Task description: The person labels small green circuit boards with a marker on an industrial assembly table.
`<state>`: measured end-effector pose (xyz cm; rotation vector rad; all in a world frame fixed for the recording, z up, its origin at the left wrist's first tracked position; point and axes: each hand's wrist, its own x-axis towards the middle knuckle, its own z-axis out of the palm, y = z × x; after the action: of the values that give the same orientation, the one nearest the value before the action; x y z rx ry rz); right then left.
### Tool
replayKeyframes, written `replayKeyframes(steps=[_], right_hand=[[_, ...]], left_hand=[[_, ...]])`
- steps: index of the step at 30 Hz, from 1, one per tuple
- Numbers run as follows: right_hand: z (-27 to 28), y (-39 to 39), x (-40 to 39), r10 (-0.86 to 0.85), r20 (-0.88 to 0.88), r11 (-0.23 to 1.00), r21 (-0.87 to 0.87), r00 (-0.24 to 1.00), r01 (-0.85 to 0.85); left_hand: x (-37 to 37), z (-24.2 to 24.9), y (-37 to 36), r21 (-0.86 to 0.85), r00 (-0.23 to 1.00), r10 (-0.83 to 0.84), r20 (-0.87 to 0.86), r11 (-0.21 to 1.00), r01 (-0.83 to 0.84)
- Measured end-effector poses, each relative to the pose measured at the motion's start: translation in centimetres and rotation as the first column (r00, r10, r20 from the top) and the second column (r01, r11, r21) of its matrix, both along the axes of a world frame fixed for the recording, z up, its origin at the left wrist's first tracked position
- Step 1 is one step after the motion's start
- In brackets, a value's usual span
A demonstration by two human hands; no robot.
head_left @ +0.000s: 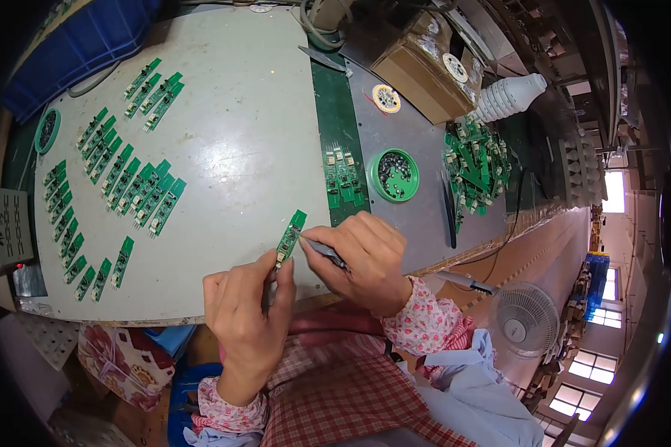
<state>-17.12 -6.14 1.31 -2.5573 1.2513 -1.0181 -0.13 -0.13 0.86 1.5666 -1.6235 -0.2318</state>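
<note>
Near the front edge of the table, my left hand [247, 316] pinches the lower end of a small green circuit board [288, 240] between thumb and fingers. The board is tilted and carries a pale connector and small dark parts. My right hand [365, 261] is closed around grey tweezers [325, 252], whose tip reaches the board's right side. The exact contact at the tip is too small to make out. Three similar boards [343, 175] lie side by side on the green strip beyond my right hand.
Rows of circuit boards [130, 186] lie on the left of the white tabletop [231, 149]. To the right are a green dish of small dark parts [395, 176], black tweezers [449, 212], a heap of boards [479, 167] and a cardboard box [417, 71]. A fan [524, 320] stands behind.
</note>
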Motion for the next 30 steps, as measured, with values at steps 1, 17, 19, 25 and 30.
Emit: replayKeyframes(steps=[1, 17, 19, 25, 30], right_hand=[[0.0, 0.0, 0.0, -0.001, 0.008, 1.000, 0.002, 1.000, 0.001], [0.4, -0.6, -1.6, -0.008, 0.263, 0.958, 0.277, 0.965, -0.067], [0.2, -0.8, -1.6, 0.016, 0.245, 0.965, 0.252, 0.969, -0.079], [0.0, -0.9, -1.4, 0.049, 0.214, 0.974, 0.206, 0.976, -0.094], [0.1, -1.0, -1.4, 0.057, 0.190, 0.975, 0.199, 0.980, -0.095]], left_hand=[[0.0, 0.1, 0.0, 0.009, 1.000, -0.001, 0.010, 1.000, 0.001], [1.5, 1.2, -0.7, 0.149, 0.997, -0.042, -0.060, 0.988, 0.051], [2.0, 1.3, -1.0, 0.181, 0.995, -0.054, -0.082, 0.981, 0.068], [2.4, 1.4, -1.3, 0.200, 0.991, -0.080, -0.110, 0.975, 0.101], [2.3, 1.4, -1.3, 0.204, 0.990, -0.080, -0.116, 0.974, 0.102]])
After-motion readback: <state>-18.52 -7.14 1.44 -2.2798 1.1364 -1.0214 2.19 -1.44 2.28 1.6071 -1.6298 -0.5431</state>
